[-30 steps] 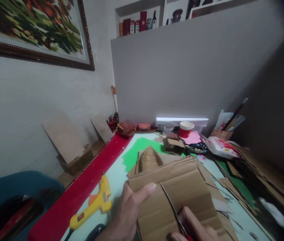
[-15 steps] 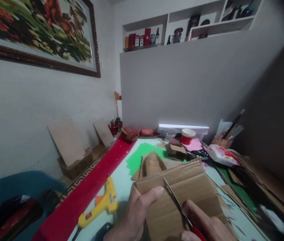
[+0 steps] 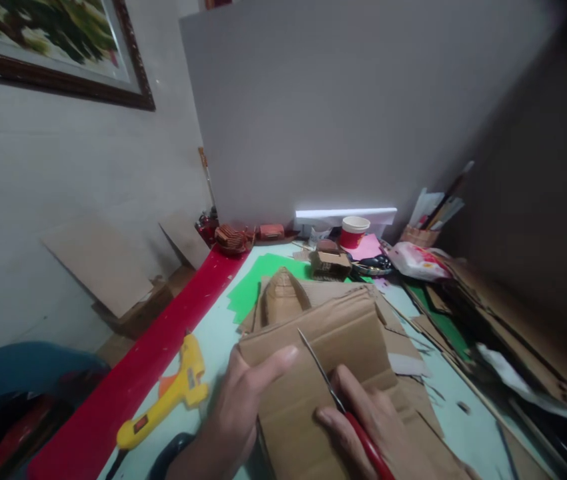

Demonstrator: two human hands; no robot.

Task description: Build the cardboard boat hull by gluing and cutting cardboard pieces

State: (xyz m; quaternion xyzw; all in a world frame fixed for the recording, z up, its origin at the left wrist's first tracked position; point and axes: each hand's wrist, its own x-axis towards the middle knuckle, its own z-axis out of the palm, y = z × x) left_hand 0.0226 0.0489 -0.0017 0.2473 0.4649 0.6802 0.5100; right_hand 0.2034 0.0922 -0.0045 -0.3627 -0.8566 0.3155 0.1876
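A brown corrugated cardboard piece (image 3: pixel 333 327) lies tilted in front of me. My left hand (image 3: pixel 243 407) grips its left edge, thumb on top and the fingers hidden beneath. In my right hand (image 3: pixel 373 413) is a tool with a red handle (image 3: pixel 369 448) and a thin pointed metal blade (image 3: pixel 318 363), which rests over the cardboard with its tip near the upper edge. Whether it is scissors or a knife I cannot tell. Behind the piece stands a pointed, curved cardboard shape (image 3: pixel 284 293).
A yellow glue gun (image 3: pixel 171 400) lies left of my left hand. Green paper (image 3: pixel 251 287), a small cardboard box (image 3: pixel 331 265) and a red cup (image 3: pixel 354 233) are farther back. Cardboard strips and a white-red packet (image 3: pixel 421 263) are at the right.
The view has tipped down and shifted right, so the wall shelves are out of sight. Both hands still hold the cardboard and the tool; the right hand's fingers now show more over the cardboard.
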